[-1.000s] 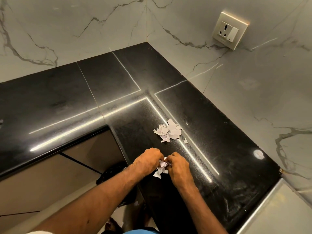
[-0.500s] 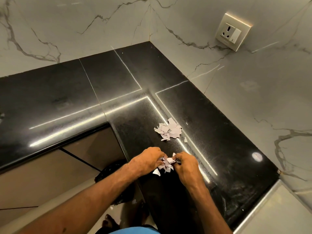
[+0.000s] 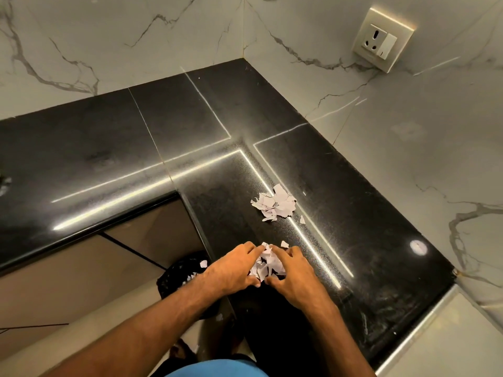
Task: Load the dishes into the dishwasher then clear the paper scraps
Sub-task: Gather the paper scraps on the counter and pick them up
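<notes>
Looking down from the head camera, I take the wall socket (image 3: 381,40) as my mark. The torn paper is in small jagged pieces, white to pale lilac, and lies on the black countertop (image 3: 190,118) in two lots. The larger heap of paper scraps (image 3: 275,204) sits down and left of the socket, with one stray piece (image 3: 302,219) just beside it. Farther again from the socket, near the counter's front edge, the smaller heap (image 3: 265,265) lies between my hands. My left hand (image 3: 234,270) and right hand (image 3: 296,278) cup it from either side. The fingers are spread and only lightly bent, the fingertips almost meet on the socket side, and the thumbs are close on the near side. Neither hand is clenched. Farthest from the socket, left of and below the hands, a black bin bag (image 3: 177,278) stands on the floor with a few white bits (image 3: 202,263) in it. Dark marks on some pieces are too small to read.
</notes>
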Action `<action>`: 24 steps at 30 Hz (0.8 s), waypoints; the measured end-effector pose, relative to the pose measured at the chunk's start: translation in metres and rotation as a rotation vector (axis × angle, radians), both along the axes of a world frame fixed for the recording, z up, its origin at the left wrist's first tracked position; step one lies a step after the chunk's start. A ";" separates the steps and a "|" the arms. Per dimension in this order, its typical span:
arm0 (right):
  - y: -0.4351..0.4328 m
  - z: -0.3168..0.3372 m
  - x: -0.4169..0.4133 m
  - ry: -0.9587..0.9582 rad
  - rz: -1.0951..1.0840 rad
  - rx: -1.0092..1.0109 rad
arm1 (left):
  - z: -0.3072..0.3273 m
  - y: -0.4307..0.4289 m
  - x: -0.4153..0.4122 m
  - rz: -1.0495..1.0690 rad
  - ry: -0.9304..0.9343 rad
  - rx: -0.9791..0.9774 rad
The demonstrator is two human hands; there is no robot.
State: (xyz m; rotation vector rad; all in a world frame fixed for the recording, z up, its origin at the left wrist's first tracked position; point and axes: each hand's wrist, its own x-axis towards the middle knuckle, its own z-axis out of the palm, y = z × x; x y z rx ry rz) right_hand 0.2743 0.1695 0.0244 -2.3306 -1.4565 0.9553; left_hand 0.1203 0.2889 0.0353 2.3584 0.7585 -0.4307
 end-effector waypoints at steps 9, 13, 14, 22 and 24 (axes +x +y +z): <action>0.005 -0.007 0.001 -0.013 -0.080 0.044 | -0.004 0.004 0.024 0.046 0.041 -0.012; 0.007 -0.007 0.000 -0.022 -0.076 0.068 | -0.009 0.005 0.030 -0.003 0.027 0.023; 0.008 -0.007 0.000 -0.024 -0.068 0.061 | -0.010 0.005 0.032 -0.009 0.024 0.026; 0.003 -0.017 -0.016 -0.102 -0.075 0.134 | -0.023 0.005 0.027 -0.027 -0.070 0.106; 0.001 -0.024 -0.019 -0.123 -0.082 0.165 | -0.025 0.005 0.028 -0.030 -0.077 0.131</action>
